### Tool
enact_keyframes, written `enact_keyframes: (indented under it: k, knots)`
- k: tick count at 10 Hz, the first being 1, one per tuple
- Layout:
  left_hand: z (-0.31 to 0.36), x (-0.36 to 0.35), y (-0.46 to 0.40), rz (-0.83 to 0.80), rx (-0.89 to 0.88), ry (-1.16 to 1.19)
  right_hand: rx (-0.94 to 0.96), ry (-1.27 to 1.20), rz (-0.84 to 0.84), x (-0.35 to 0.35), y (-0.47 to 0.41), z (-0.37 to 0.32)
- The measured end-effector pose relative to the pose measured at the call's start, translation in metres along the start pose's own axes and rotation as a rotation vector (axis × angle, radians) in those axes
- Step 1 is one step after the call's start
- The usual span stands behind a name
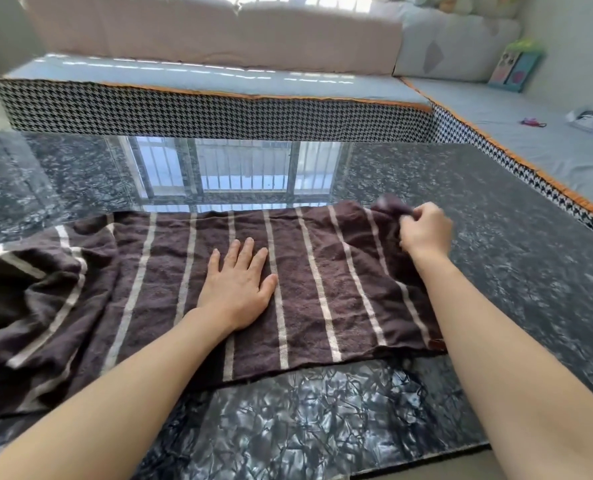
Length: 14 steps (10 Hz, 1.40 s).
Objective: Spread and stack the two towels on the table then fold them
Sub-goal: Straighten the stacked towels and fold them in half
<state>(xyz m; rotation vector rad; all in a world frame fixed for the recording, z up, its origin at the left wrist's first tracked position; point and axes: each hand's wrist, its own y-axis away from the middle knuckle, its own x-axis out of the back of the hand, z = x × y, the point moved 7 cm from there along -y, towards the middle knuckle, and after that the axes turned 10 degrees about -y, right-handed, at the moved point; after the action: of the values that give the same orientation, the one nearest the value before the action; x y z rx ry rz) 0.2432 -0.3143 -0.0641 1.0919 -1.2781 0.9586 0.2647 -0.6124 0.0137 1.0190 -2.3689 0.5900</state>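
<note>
A dark brown towel with thin white stripes [322,271] lies spread across the glossy dark table [322,410]. My left hand [239,289] presses flat on its middle, fingers straight. My right hand [424,230] pinches the towel's far right corner, which is lifted and blurred. A second brown striped towel [35,306] lies crumpled at the left, touching or overlapping the spread one's left end.
A sofa with a houndstooth front and orange trim [218,112] runs along the table's far side and right side. A colourful box [513,67] and small items lie on the right cushion. Bare table surface shows near me and at the far right.
</note>
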Motion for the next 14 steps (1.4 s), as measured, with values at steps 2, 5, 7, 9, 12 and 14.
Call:
enact_keyframes:
  k: [2, 5, 7, 9, 12, 14]
  knots:
    - [0.001, 0.000, 0.001, -0.011, -0.001, -0.004, 0.177, 0.066, -0.159, -0.024, 0.017, -0.009]
    - [0.004, 0.000, 0.001, -0.036, 0.010, -0.029, 0.180, 0.593, -0.529, -0.061, 0.055, 0.041]
    - [0.038, 0.003, -0.010, -0.054, -0.009, -0.012, 0.143, 0.614, -0.502, -0.040, 0.025, 0.061]
    - [0.080, 0.008, -0.028, -0.060, -0.034, 0.003, 0.108, 0.633, -0.473, -0.018, -0.009, 0.084]
    - [0.154, 0.012, -0.060, -0.055, -0.066, 0.001, 0.057, 0.637, -0.436, 0.024, -0.060, 0.125]
    - [0.192, 0.012, -0.071, -0.028, -0.088, 0.006, 0.031, 0.634, -0.394, 0.047, -0.081, 0.147]
